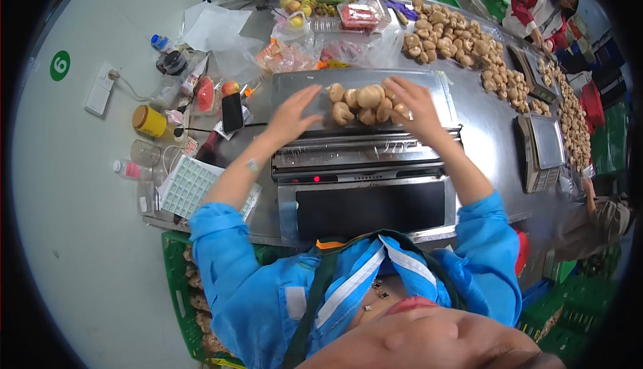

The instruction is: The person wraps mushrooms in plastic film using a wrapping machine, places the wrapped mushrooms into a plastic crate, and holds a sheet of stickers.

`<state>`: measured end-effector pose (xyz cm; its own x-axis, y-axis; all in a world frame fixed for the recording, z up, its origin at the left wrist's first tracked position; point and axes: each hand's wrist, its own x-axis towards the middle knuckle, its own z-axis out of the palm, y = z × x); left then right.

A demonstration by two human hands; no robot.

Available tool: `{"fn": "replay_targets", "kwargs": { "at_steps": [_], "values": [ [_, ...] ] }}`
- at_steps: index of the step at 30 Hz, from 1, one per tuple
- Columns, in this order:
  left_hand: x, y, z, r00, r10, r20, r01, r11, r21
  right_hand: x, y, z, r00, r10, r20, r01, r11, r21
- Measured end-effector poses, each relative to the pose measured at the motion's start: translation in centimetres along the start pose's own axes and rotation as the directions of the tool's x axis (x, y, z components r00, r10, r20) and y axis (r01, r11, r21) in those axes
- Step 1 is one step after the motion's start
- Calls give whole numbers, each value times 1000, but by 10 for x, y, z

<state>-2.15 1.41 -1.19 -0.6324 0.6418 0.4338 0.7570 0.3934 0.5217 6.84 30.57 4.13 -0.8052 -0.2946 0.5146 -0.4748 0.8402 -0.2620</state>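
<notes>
A small pile of brown-capped mushrooms [367, 98] lies on the metal top of a film wrapping machine [295, 159]. To its left is my left hand [295, 115], open, with fingers stretched toward the pile and a gap between them and the mushrooms. My right hand [416, 109] is at the pile's right side, its fingers spread and overlapping the outermost mushrooms. Clear film stretches across the machine's roller in front of the pile. Nearer to me, a red light glows on its front strip, above a black plate [372, 209].
Loose mushrooms [462, 39] spread along the table's right side, near weighing scales [541, 151]. Bags, fruit and a plastic box [360, 16] sit at the back. A phone [232, 113], jars and a label sheet [194, 188] lie left. Another person [539, 14] works at far right.
</notes>
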Motion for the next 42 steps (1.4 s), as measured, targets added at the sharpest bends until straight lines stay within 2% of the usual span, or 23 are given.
{"fn": "replay_targets", "kwargs": {
  "at_steps": [1, 2, 3, 5, 7, 12, 14, 15, 20, 21, 24, 26, 27, 28, 30, 32, 34, 36, 37, 38, 39, 40, 42],
  "values": [
    [-15, -7, -16, 984, 30, 174, -43, 997, 69, -16, 14, -14, 999, -24, -39, 25, 999, 29],
    [-29, -15, -31, 937, 50, 344, -100, 987, 128, -34, 29, -30, 996, -13, 90, 10, 999, 34],
    [-39, -17, -44, 933, 51, 355, -100, 988, 120, -56, 56, -37, 970, -93, 224, 111, 992, -67],
    [-52, -15, -60, 716, 288, 636, -605, 710, 359, -78, 79, -51, 875, -172, 453, 251, 961, -120],
    [-51, -11, -60, 707, 335, 624, -655, 644, 396, -87, 89, -48, 763, -199, 615, 381, 907, -179],
    [-52, -17, -33, 666, 487, 565, -727, 594, 344, -84, 79, -4, 750, -345, 565, 444, 895, -43],
    [-64, -21, -34, 747, 331, 576, -598, 712, 367, -87, 73, 14, 866, -355, 351, 363, 931, 45],
    [-63, -18, -30, 772, 356, 526, -597, 691, 409, -88, 66, 17, 917, -325, 230, 304, 945, 124],
    [-49, -13, -4, 764, 408, 501, -620, 680, 392, -88, 61, 20, 965, -183, 190, 156, 977, 148],
    [-52, -10, 0, 766, 405, 499, -616, 684, 391, -93, 61, 20, 978, -71, 197, 28, 977, 213],
    [-55, 41, -9, 965, 264, -2, -258, 947, 192, -120, 46, -12, 869, 315, 382, -414, 885, 211],
    [-52, 71, -18, 980, -25, -196, -17, 978, -209, -145, 64, -31, 748, 446, 491, -627, 234, 743],
    [-32, 83, -34, 974, -177, -140, 46, 764, -644, -122, 66, -49, 848, 452, 277, -393, 187, 900],
    [-13, 94, -48, 957, -288, -6, 102, 356, -929, -94, 63, -72, 877, 476, 59, -137, 132, 982],
    [60, 90, -32, 810, -371, -454, -98, 678, -729, -29, 50, -78, 609, 762, -219, 39, 247, 968],
    [115, 37, 3, 765, -383, -518, -125, 702, -702, 22, 91, -34, 626, 748, -221, 33, 258, 966],
    [113, -40, 43, 891, -287, -352, 263, 958, -117, 30, 182, 59, 746, 640, -183, -295, 564, 772],
    [86, -82, 79, 973, -226, -34, 227, 974, 9, 26, 149, 82, 877, 471, 92, -475, 828, 299],
    [83, -86, 81, 975, -221, -37, 221, 975, 13, 21, 149, 92, 973, 227, 33, -230, 958, 174],
    [79, -89, 81, 997, -26, -74, 38, 985, 166, 17, 149, 102, 999, -31, 10, 30, 999, 37],
    [73, -89, 83, 982, 170, -80, -137, 940, 312, 11, 150, 105, 998, -45, -51, 44, 998, -34],
    [66, -83, 79, 984, 163, -74, -133, 943, 306, 5, 142, 99, 998, -37, -43, 36, 999, -29],
    [58, -70, 64, 990, 5, 138, 19, 984, -178, -4, 125, 80, 937, 225, 267, -304, 902, 308]
  ]
}}
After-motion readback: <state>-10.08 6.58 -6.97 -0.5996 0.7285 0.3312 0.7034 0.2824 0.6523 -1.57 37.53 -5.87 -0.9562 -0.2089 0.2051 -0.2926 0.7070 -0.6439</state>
